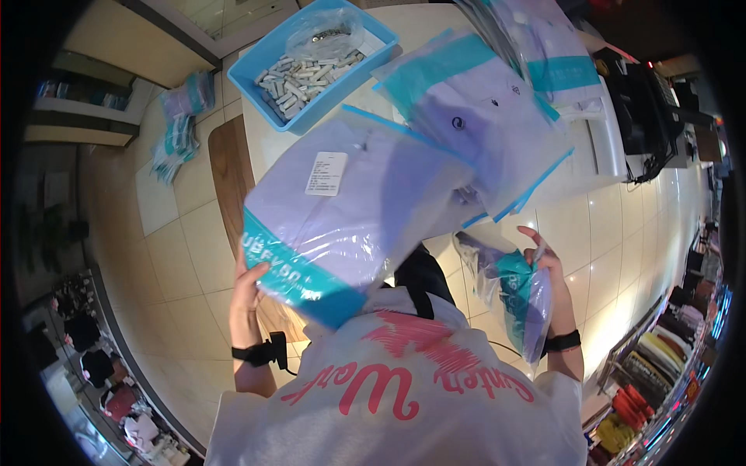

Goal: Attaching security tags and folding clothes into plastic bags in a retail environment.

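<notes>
My left hand [250, 285] grips the near left edge of a clear plastic bag [349, 204], its thumb on the teal band. Folded lilac fabric fills that bag, and a white printed label lies near its far end. On the right, my right hand [543, 259] pinches the top of a smaller, crumpled clear bag [518, 297] with a teal band and lilac contents, which hangs below the fingers. Beyond the large bag, another bagged lilac item [466, 116] with blue edging lies on the white table [259, 148].
A blue plastic bin [317, 122] holds many small whitish pieces and a knotted clear bag. More bagged items [559, 64] lie at the far right beside black electronic equipment [635, 116]. Packages [180, 125] lie on the tiled floor. A clothes rack [647, 367] stands right.
</notes>
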The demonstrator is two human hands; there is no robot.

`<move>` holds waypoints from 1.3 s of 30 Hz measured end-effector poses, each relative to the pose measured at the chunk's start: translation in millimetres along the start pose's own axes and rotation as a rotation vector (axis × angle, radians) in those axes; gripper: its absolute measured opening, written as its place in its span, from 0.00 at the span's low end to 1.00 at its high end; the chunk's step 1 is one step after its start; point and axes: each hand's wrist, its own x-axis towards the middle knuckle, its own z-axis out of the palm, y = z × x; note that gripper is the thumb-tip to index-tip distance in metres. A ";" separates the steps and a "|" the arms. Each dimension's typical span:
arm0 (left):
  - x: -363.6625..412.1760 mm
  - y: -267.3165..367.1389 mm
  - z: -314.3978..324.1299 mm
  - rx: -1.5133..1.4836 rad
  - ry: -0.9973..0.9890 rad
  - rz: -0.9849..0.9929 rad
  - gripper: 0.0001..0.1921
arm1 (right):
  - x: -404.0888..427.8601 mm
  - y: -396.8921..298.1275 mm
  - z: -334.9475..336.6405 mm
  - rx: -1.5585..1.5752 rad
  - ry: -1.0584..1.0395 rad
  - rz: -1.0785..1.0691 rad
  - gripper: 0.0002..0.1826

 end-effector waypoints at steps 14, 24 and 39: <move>74.9 -25.3 -46.5 1.409 0.263 0.616 0.34 | -139.9 -103.0 153.7 -0.202 -0.043 -0.944 0.27; 111.7 30.0 98.6 0.133 -0.520 0.255 0.21 | -120.3 -124.0 168.9 -0.133 -0.386 -1.180 0.29; 41.6 20.1 0.5 -0.013 0.071 -0.064 0.19 | 156.1 -71.7 201.8 -1.227 0.095 -0.530 0.32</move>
